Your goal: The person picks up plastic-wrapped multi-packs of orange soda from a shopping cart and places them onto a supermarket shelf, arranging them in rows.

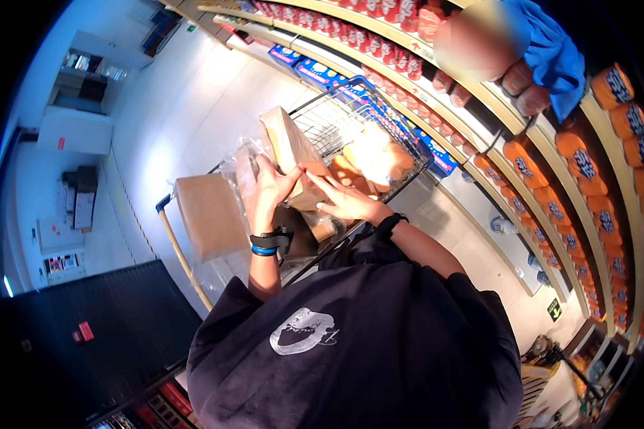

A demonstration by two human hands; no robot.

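Tilted up in a shopping cart is a narrow brown cardboard box. My left hand grips its near left side, thumb across the face and fingers against crumpled clear plastic. From the right, my right hand holds the same box near its lower end, fingers stretched over it and thumb lower down. The fingertips of both hands nearly meet on the box. A larger brown box lies left of my left wrist. Orange and pale packages, washed out by glare, sit to the right of the narrow box.
Curved shelves of red and orange packs run along the right. Blue cartons stand low beyond the cart. A person in a blue top is at the shelves, upper right. A black shutter-like panel is at lower left.
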